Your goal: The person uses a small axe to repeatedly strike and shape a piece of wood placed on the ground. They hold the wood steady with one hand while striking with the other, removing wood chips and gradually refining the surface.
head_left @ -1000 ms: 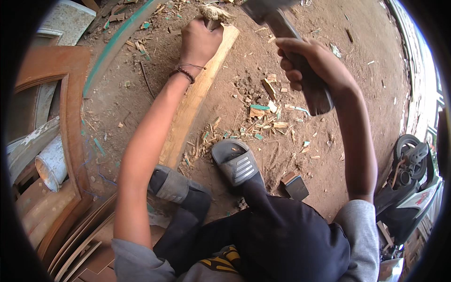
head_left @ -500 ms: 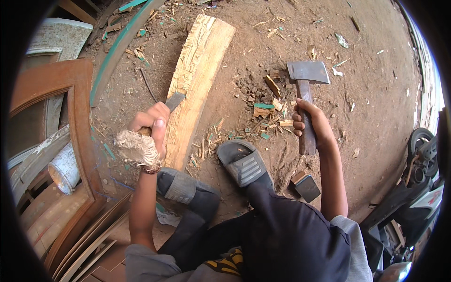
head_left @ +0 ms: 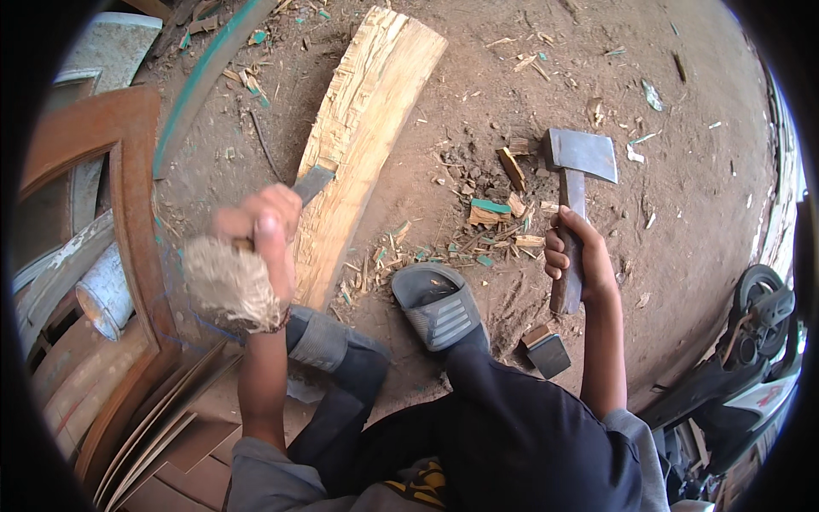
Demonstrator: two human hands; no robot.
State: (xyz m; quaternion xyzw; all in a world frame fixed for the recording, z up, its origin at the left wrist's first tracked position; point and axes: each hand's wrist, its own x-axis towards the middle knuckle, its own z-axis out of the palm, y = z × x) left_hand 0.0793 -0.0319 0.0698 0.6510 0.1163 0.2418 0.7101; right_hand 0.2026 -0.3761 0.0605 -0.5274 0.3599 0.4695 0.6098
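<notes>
My left hand (head_left: 261,230), blurred, is closed around a chisel (head_left: 313,183) with a pale, frayed top on its handle (head_left: 230,282); its blade lies low on the rough, split face of a long, pale wooden plank (head_left: 369,102) on the ground. My right hand (head_left: 583,252) grips the dark wooden handle of an axe (head_left: 578,155), to the right of the plank, with its broad metal head pointing away from me. Wood chips (head_left: 490,212) lie between the plank and the axe. My sandalled feet (head_left: 435,314) are at the plank's near end.
Wooden frames (head_left: 136,188), boards (head_left: 153,435) and a white cylinder (head_left: 105,290) crowd the left side. A green-edged curved strip (head_left: 203,70) lies beyond them. A small dark block (head_left: 546,350) sits right of my foot. A motorbike (head_left: 751,341) stands at the right.
A second ago the axe was raised high and my left hand was far forward. Both have come down toward me, uncovering the plank's far end. Since half a second ago they have shifted only slightly.
</notes>
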